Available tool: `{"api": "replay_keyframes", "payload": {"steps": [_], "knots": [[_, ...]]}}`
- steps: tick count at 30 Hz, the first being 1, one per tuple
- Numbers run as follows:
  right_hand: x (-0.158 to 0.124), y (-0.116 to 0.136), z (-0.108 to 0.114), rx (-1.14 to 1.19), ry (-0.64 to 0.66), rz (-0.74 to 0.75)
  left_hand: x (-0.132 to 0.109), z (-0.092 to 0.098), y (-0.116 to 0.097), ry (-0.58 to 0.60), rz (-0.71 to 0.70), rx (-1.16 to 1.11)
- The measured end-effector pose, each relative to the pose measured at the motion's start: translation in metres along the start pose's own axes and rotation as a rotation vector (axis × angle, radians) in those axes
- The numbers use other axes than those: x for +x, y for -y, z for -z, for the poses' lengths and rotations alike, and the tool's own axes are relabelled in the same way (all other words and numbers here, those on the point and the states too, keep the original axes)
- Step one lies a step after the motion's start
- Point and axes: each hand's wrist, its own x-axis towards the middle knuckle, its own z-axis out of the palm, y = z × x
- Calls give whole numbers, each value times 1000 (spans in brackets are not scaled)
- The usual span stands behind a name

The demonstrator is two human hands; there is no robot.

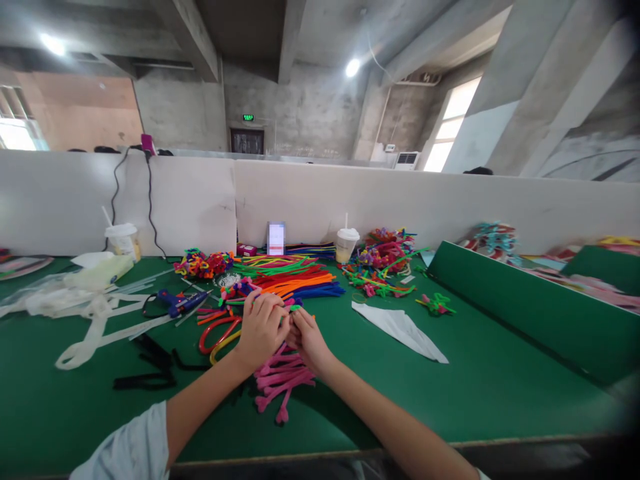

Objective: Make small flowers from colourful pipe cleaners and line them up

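My left hand (261, 327) and my right hand (306, 335) meet over the green table (500, 387), fingers pinched together on a small green pipe cleaner piece (295, 308) between them. Under my wrists lies a heap of pink pipe cleaners (280, 380). Just beyond my fingers sits a spread of straight orange, green and blue pipe cleaners (295, 275). Red and yellow loops (217, 333) lie left of my left hand.
A blue glue gun (177, 301) and white plastic bags (85, 300) lie at left, black strips (150, 363) nearer. Two lidded cups (347, 245) (123, 239) stand by the white partition (350, 200). White paper (400, 328) and a green divider board (525, 307) lie right.
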Motion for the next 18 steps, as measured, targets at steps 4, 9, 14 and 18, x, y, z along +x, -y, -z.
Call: {"api": "replay_keyframes", "payload": {"steps": [4,9,14,18], "knots": [[-1,0,0,25,80,32,1,-4,0,37,334,-279],[-3,2,2,3,144,31,3,-10,3,180,753,-824],[-3,6,9,1,292,-58,6,-9,7,287,1013,-1198],[-3,8,14,-15,381,-113,7,-6,9,321,1074,-1318]]}}
